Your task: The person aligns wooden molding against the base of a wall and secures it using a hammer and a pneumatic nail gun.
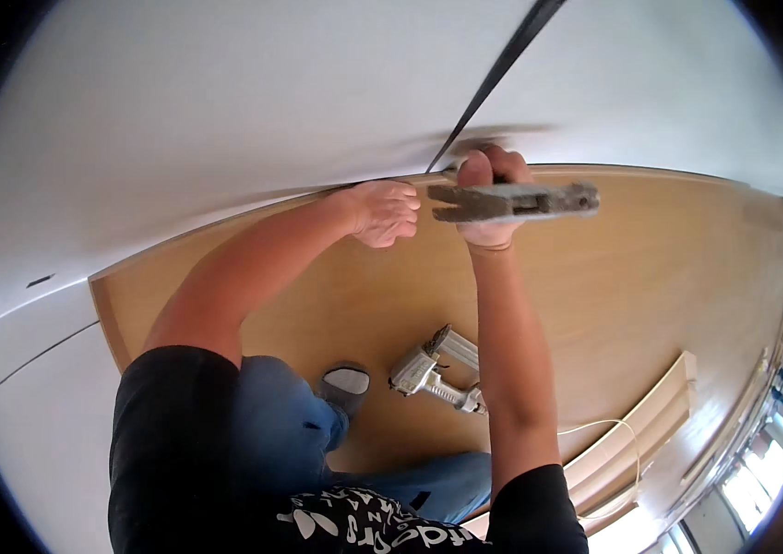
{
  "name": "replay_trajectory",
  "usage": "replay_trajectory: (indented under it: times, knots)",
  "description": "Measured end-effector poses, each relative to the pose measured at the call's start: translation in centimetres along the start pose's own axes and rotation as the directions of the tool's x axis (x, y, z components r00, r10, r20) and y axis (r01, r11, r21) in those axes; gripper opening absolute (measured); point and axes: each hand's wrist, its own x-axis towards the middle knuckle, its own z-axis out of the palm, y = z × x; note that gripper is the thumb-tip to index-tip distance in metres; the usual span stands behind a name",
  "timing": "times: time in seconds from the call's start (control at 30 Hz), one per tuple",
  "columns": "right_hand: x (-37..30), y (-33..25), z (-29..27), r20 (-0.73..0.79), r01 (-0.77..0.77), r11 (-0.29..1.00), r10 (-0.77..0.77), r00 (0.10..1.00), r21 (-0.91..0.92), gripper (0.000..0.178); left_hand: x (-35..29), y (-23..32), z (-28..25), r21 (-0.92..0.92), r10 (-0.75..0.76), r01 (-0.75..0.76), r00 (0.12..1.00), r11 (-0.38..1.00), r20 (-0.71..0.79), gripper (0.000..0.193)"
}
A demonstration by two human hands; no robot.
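A claw hammer (562, 201) is in my right hand (488, 222), which is wrapped round its handle. The worn metal head lies level across the view, claw to the left, while most of the handle is hidden behind head and hand. My left hand (386, 213) is closed, its fingers curled, just left of the claw and apart from it. It rests by the strip where the white wall (253, 102) meets the wood-coloured floor panel (613, 277). Whether something small is in its fingers is hidden.
A metallic nail gun (428, 374) lies on the panel below my hands, beside my shoe (346, 380). Wooden boards (640, 425) and a thin pale hose (636, 443) are at the right. A dark gap (493, 78) runs up the wall. Windows (760, 480) show at far right.
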Motion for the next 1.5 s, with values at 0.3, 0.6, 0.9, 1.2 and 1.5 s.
replay_trajectory:
  times: [0.3,0.6,0.9,1.2,1.5]
  knots:
    - [-0.2,-0.5,-0.7,0.12,-0.037,0.998,0.042,0.992,-0.045,0.021,0.0,0.5,-0.3,0.077,-0.068,0.059,0.99,0.995,0.122,0.011]
    - [-0.4,-1.0,-3.6,0.014,-0.194,0.948,0.197,0.98,0.253,0.023,0.4,0.4,-0.2,0.085,-0.06,0.043,0.975,0.995,0.213,0.014]
    - [0.0,0.0,0.4,-0.007,0.003,0.996,-0.002,1.0,0.085,0.028,-0.1,-0.1,0.8,0.042,-0.128,0.122,0.963,0.992,0.235,0.012]
    - [-3.8,-2.8,-9.3,0.318,-0.198,0.938,0.287,0.904,-0.284,0.023,0.3,-0.1,0.8,0.077,-0.035,0.024,0.988,0.997,0.148,0.012]
    - [-15.8,-1.9,-26.6,-0.155,-0.389,0.041,0.875,0.458,-0.92,0.052,0.4,-0.3,0.6,0.018,-0.011,0.009,0.99,1.0,0.141,0.011]
